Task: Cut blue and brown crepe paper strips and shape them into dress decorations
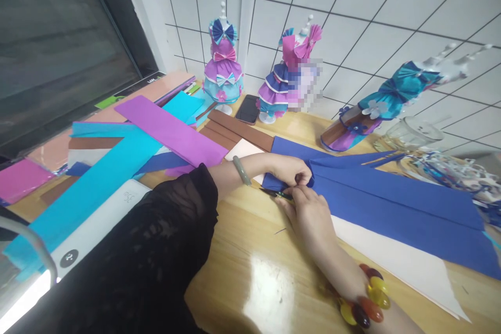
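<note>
Lying left of the royal-blue paper sheet (395,193), from where I stand, are a turquoise strip (90,182), a purple strip (176,130) crossing over it and, just beside the sheet's left end, some brown strips (242,128). At that end of the sheet, the person's left hand (291,169) has its fingers curled in, pinching a fold of the blue paper, while the right hand (313,216) meets it, grasping a small dark-bladed tool (271,192) between thumb and fingers. Behind the sheet stands a little mannequin (395,91) in a teal bow-fronted dress, with a glass cup (417,133) just beside it.
</note>
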Action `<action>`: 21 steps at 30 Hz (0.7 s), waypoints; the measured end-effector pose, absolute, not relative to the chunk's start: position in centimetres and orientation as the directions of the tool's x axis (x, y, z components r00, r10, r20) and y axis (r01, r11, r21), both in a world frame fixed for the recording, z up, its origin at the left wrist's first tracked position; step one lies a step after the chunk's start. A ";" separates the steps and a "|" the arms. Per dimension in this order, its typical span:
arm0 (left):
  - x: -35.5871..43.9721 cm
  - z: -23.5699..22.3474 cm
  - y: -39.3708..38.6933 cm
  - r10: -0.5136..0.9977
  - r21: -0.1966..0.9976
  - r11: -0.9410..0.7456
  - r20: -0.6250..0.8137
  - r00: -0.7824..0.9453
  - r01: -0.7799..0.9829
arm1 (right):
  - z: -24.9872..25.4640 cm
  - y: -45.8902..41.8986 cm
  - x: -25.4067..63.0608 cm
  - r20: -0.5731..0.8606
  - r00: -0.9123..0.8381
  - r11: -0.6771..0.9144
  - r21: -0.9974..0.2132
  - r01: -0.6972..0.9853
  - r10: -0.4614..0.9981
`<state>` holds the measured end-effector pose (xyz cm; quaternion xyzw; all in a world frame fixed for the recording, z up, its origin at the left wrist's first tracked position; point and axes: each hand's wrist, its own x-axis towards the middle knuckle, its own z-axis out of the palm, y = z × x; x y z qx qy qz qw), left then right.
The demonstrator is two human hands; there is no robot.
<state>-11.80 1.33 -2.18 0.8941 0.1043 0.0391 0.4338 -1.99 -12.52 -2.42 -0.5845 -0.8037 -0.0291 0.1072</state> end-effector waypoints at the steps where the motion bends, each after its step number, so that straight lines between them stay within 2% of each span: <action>1: -11.8 -2.2 1.3 0.221 0.784 -0.601 -0.023 0.975 0.155 | -2.4 -12.5 -2.0 0.213 -0.292 0.313 -0.074 0.947 0.932; 8: -11.9 -2.1 1.2 0.237 0.799 -0.574 -0.047 0.970 0.179 | -2.4 -12.6 -2.3 0.246 -0.307 0.336 -0.085 0.938 0.919; 10: -11.9 -2.2 1.3 0.241 0.797 -0.575 -0.050 0.969 0.184 | -2.2 -12.9 -2.2 0.226 -0.307 0.344 -0.146 0.928 0.924; 15: -11.9 -2.5 1.5 0.236 0.787 -0.594 -0.026 0.972 0.165 | -0.7 -14.9 0.1 0.115 -0.360 0.374 -0.424 0.825 0.926; 18: -11.9 -2.4 1.4 0.274 0.795 -0.565 -0.071 0.959 0.220 | 0.1 -17.2 2.7 0.086 -0.338 0.338 -0.462 0.820 0.937; 21: -12.0 -1.9 1.4 0.284 0.766 -0.591 -0.093 0.954 0.250 | 0.0 -19.8 5.4 0.055 -0.241 0.239 -0.454 0.858 0.969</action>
